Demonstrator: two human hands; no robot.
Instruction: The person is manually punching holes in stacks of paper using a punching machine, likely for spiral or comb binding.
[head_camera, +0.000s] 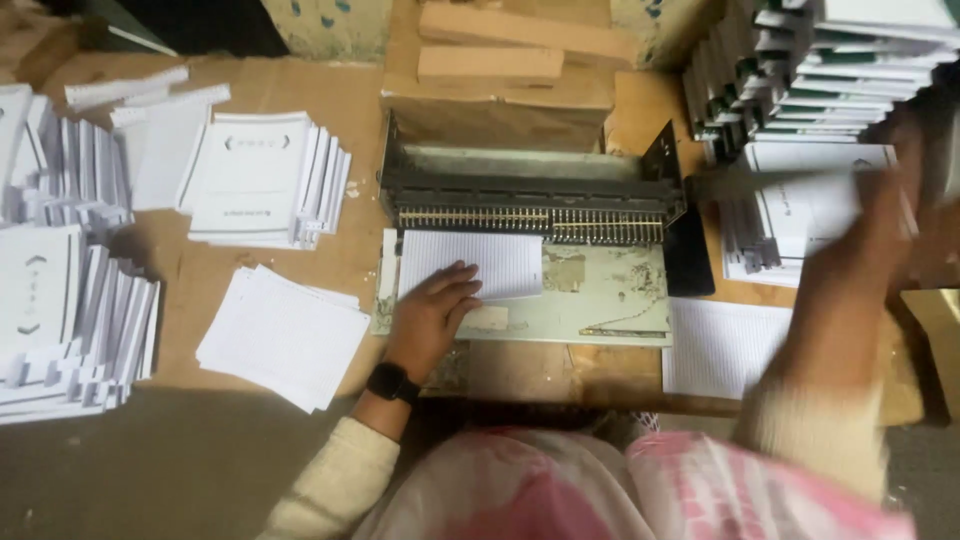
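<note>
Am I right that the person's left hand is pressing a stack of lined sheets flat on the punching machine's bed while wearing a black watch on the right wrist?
Not quite: the black watch is on the left wrist, as the head view shows. The left hand does press the lined sheets on the punching machine; the right hand is blurred.

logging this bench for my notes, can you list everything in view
punch machine: one, dark metal, table centre
lined sheets: one small stack, white, in the machine under the left hand
loose sheets: one fanned pile, white, left of the machine
lined pile: one, white, right of the machine
booklets: several stacks, white, left side of the table
bound books: tall stacks, white and green, top right
cardboard boxes: a few, brown, behind the machine
table: one, brown
watch: one, black, left wrist
left hand: flat on the lined sheets
right hand: blurred, over the right-hand piles; grip unclear
</note>
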